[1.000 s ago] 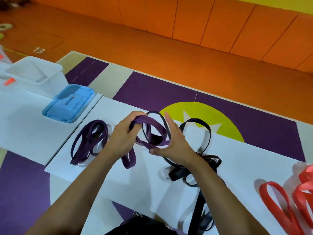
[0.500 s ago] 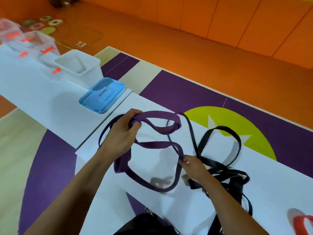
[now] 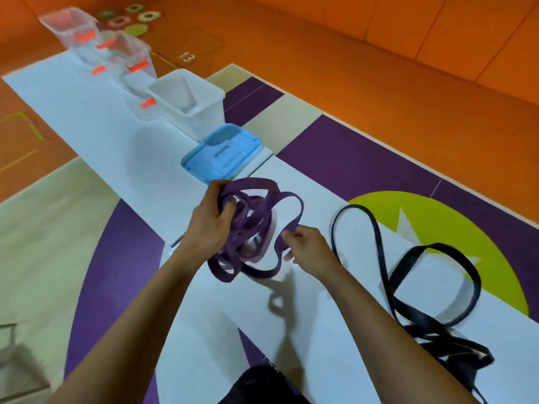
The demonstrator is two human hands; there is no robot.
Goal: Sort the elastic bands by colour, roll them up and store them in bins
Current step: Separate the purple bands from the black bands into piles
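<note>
Head view: just in front of the blue lid (image 3: 223,153), your left grip (image 3: 205,225) curls round the bundled purple bands (image 3: 256,208); your right grip (image 3: 310,246) pinches one loop.

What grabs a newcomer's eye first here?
The tangle of purple flat elastic bands at centre, gripped in the left hand while the right hand pinches one loop. To the right, long black flat elastic bands sprawl across the white tabletop. Behind the hands sit a light-blue plastic lid and an open white plastic bin.
</note>
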